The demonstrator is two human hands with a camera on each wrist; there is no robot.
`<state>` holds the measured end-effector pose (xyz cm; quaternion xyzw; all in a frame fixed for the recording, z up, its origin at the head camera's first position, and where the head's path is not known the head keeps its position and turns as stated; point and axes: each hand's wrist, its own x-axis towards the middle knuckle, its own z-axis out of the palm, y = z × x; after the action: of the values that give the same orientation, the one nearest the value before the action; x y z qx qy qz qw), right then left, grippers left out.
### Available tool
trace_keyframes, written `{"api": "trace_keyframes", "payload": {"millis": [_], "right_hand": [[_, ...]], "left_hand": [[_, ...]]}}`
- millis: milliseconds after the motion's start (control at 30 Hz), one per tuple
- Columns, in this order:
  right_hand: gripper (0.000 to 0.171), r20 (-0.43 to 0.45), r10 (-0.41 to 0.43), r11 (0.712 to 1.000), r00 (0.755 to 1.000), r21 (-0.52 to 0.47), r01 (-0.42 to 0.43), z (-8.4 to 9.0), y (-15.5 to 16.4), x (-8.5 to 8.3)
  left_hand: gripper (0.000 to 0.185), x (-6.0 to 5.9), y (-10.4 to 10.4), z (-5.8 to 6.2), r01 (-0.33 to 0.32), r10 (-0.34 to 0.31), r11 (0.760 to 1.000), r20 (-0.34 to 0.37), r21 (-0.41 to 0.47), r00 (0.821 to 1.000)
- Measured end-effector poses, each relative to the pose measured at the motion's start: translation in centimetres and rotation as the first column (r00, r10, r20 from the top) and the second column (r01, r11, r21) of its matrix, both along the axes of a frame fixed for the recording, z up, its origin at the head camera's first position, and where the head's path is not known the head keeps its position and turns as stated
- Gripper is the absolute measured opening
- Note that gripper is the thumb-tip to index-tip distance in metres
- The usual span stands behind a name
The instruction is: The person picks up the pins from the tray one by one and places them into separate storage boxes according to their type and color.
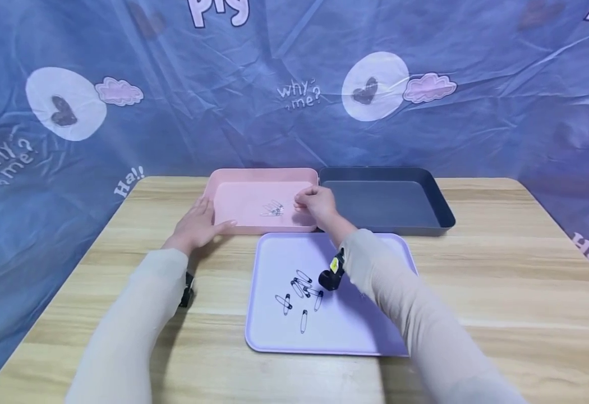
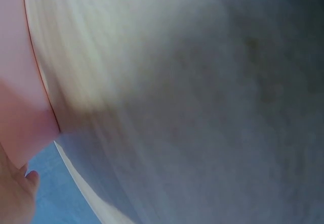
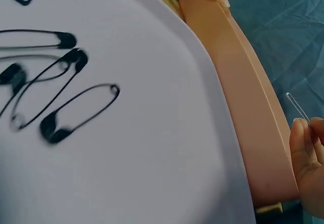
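My right hand [image 1: 318,205] is over the right end of the pink tray [image 1: 264,230]. Its fingertips pinch a silver safety pin [image 3: 298,106], which shows clearly in the right wrist view. Several silver safety pins [image 1: 274,209] lie in a small heap on the pink tray's floor. At that tray's left front corner rests my left hand [image 1: 196,225], fingers extended along the side and thumb spread over the front rim. Several black safety pins [image 3: 80,114] lie on the lilac tray [image 1: 335,342], some overlapping. The left wrist view catches only part of the left hand [image 2: 17,196].
A dark grey tray [image 1: 380,205] stands right of the pink one, close against it. The lilac tray is in front of both. All stand on a wooden table [image 1: 501,269], with a blue printed cloth [image 1: 254,123] hanging behind.
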<state>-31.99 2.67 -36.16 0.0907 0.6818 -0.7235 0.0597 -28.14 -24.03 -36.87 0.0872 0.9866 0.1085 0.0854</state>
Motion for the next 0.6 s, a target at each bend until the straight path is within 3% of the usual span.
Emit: {"api": "trace_keyframes", "payload": {"millis": [233,433,533,600], "right_hand": [[0.007,0.008,-0.008,0.998,1.000,0.061,0.008,-0.9,-2.1,-1.2],[0.005,0.032,-0.058,0.996,0.998,0.073,0.056,-3.3,-3.3,-3.5],[0.007,0.051,-0.057,0.994,0.997,0.092,0.052,-3.1,-3.7,-3.6],[0.010,0.102,-0.062,0.988,0.993,0.148,0.047,-2.0,-4.0,-3.0]], "left_hand": [[0.099,-0.1,0.1,-0.1,-0.004,0.004,1.000,0.003,-0.009,1.000],[0.099,-0.2,0.1,-0.1,-0.010,0.010,1.000,0.013,-0.009,1.000],[0.100,-0.3,0.1,-0.1,-0.014,0.014,1.000,0.005,-0.005,1.000],[0.100,-0.3,0.0,-0.1,-0.014,0.014,1.000,-0.005,0.000,1.000]]}}
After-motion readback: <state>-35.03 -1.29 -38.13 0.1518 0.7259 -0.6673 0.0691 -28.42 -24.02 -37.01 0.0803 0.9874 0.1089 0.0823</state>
